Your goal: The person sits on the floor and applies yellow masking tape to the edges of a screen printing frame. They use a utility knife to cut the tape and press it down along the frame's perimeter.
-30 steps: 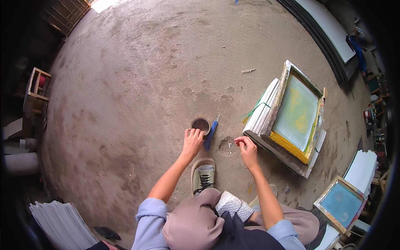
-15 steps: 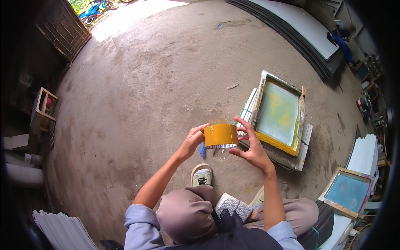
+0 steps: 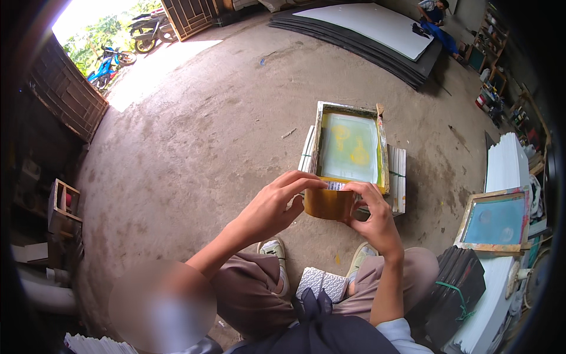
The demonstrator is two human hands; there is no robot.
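Note:
A roll of brown packing tape (image 3: 328,203) is held up in front of me between both hands. My left hand (image 3: 272,206) grips its left side, fingers reaching over the top. On the roll's right side my right hand (image 3: 372,215) pinches the upper edge with thumb and fingers. Just beyond the roll a wooden screen-printing frame (image 3: 351,147) with a pale green mesh lies on a stack of white sheets (image 3: 398,177) on the concrete floor.
A second frame with blue mesh (image 3: 496,219) leans at the right, beside tall white sheet stacks (image 3: 507,162) and a dark bundle (image 3: 451,283). Large white and black boards (image 3: 365,23) lie far back, where another person (image 3: 435,17) crouches. A wooden crate (image 3: 62,206) stands left.
Both hands lifted the tape roll off the floor and brought it close up in front of me. The view tilted up toward the frame and the open doorway.

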